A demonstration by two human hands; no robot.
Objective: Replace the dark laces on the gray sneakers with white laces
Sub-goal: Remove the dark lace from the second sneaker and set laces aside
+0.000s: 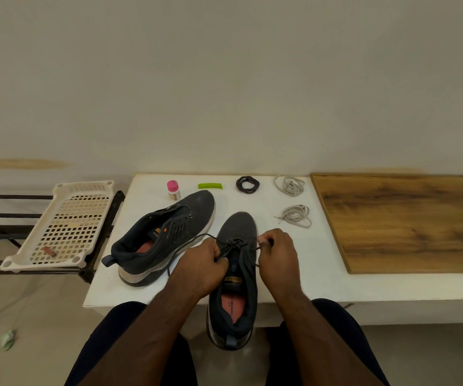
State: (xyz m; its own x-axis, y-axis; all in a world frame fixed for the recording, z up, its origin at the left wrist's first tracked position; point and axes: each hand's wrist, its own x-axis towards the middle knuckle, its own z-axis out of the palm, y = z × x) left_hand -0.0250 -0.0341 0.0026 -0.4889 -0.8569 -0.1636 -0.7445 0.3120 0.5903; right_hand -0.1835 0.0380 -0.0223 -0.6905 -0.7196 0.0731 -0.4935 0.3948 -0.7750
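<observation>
Cream plastic tray (66,218), perforated, sits on a black metal rack (7,235) at far left; a small reddish-brown piece (49,251) lies in its near corner. Crumpled green scrap (8,339) on the floor, near left.

White table (302,285). Along its far edge, left to right: small bottle with pink cap (173,190), label unreadable; lime-green plastic piece (210,186); coiled dark lace (248,185); loose bundle of white lace (290,185). A second white lace bundle (294,216) lies nearer, right of the shoes.

Left sneaker (166,235) rests tipped on its side, toe toward the far edge, eyelets bare, red insole showing. An orange tag with pale lettering on its tongue is too small to read.

Right sneaker (237,277) stands upright, toe pointing away, heel overhanging the near table edge. A dark lace (231,245) is threaded only through the eyelets nearest the toe. Gold tongue label and insole print are both illegible.

My left hand (201,267), fingers curled, grips one run of that lace at the left of the tongue; slack loops out to the left. My right hand (276,253) pinches the other run between thumb and forefinger, just right of the eyelets.

Wooden board (408,221) lies on the table's right part.
</observation>
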